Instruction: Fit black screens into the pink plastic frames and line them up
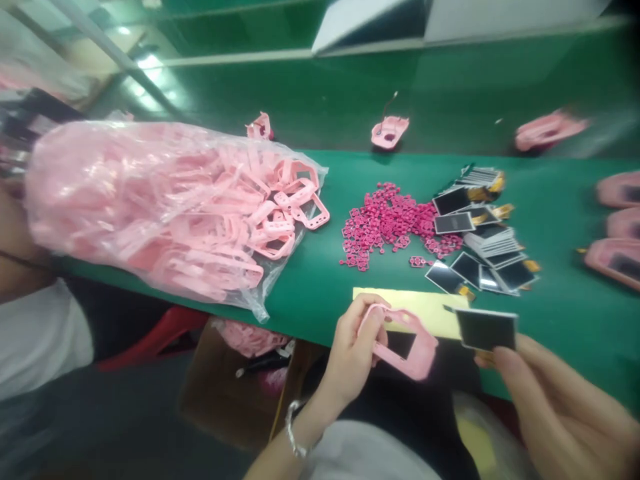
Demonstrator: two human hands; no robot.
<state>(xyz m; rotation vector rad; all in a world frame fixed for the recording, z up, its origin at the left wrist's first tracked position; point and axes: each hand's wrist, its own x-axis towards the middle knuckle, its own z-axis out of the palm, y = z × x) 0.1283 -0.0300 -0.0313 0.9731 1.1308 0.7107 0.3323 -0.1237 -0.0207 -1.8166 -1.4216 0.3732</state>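
My left hand [353,350] is closed on a pink plastic housing frame [423,353], a shell with a rectangular window, held tilted over the table's front edge. In my right hand [545,387] a small LCD screen [487,328] is pinched by its lower edge, dark face up, a little right of the frame and apart from it. Behind both lies a yellow paper sheet [415,303]. Farther back, a heap of magenta button pads [390,217] sits beside a loose pile of more LCD screens [500,247].
A clear plastic bag [150,200] full of pink frames covers the table's left. Pink shells with parts stand on the green strip [320,113] behind; more pink housings [617,257] sit at far right. Below are a cardboard box [235,393] and a red stool [155,337]. Another person [40,327] is at left.
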